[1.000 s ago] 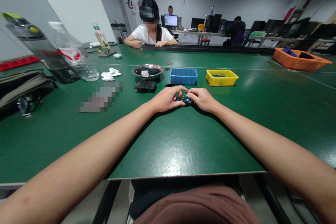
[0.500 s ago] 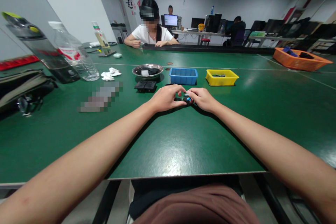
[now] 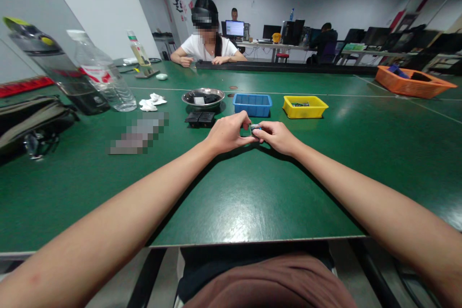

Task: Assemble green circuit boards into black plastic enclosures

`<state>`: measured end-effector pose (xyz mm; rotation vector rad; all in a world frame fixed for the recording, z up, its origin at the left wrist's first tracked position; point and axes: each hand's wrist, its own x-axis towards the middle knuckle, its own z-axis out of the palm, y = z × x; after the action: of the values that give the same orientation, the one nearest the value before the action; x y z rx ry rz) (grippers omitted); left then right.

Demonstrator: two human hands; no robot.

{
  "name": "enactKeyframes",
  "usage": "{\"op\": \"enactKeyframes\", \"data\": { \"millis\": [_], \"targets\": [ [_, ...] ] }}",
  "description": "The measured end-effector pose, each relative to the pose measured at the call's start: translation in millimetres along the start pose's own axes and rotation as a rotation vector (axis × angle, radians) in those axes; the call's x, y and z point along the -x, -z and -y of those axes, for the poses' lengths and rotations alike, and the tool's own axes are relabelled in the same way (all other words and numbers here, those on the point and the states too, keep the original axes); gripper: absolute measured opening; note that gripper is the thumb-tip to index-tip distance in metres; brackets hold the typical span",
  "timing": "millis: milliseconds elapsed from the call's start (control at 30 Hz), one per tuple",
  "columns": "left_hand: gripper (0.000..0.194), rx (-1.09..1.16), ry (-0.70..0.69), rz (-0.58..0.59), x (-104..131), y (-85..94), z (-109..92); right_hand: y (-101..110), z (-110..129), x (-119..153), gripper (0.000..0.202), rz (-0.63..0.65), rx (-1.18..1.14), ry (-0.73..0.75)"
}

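Between my two hands is a small circuit board (image 3: 254, 128) with a green edge and a shiny face, partly covered by fingers. My left hand (image 3: 231, 132) pinches its left side, thumb below and curled forefinger above. My right hand (image 3: 276, 135) is closed on the right side, with the thumb over the face. A small spot of blue shows by the right fingertips. Just beyond my hands stand a blue bin (image 3: 252, 105) and, to the right, a yellow bin (image 3: 306, 111) with small parts inside. Left of them, black blocks (image 3: 199, 119) lie before a metal bowl (image 3: 203, 106) holding dark pieces.
On the left are bottles (image 3: 108, 84), crumpled tissue (image 3: 153, 102), a blurred flat item (image 3: 139, 134) and a dark bag (image 3: 32, 122). An orange basket (image 3: 415, 82) sits far right. Across the green table (image 3: 249, 192) a person (image 3: 209, 43) sits behind a long black bar (image 3: 281, 67).
The board has turned in my fingers, so its shiny face shows more and the dark parts are hidden. My left forefinger has lifted slightly and my right thumb has moved onto the board.
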<state>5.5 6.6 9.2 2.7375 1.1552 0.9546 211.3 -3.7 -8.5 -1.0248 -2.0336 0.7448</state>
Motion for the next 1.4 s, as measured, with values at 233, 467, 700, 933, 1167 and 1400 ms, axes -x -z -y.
{"op": "enactKeyframes", "data": {
  "millis": [233,467,700,933,1167,1400],
  "targets": [
    [0.047,0.009,-0.012,0.072,1,-0.1,0,1,0,0,0.028,-0.039,0.093,-0.031],
    [0.039,0.055,-0.143,0.134,1,0.2,5,1,3,1,0.032,-0.093,0.091,-0.005],
    [0.017,0.008,-0.089,0.107,1,-1.2,9,-2,-3,0,0.034,-0.079,-0.001,0.016],
    [0.018,0.020,-0.048,0.148,-1,-2.7,9,-1,-4,0,0.040,-0.078,-0.034,0.017],
    [0.022,0.051,-0.002,0.202,0,-2.5,7,-2,-3,0,0.039,-0.085,-0.065,0.032],
    [0.023,-0.033,-0.003,0.216,0,-1.0,6,-2,-3,0,0.046,-0.101,-0.072,0.021]
  ]
}}
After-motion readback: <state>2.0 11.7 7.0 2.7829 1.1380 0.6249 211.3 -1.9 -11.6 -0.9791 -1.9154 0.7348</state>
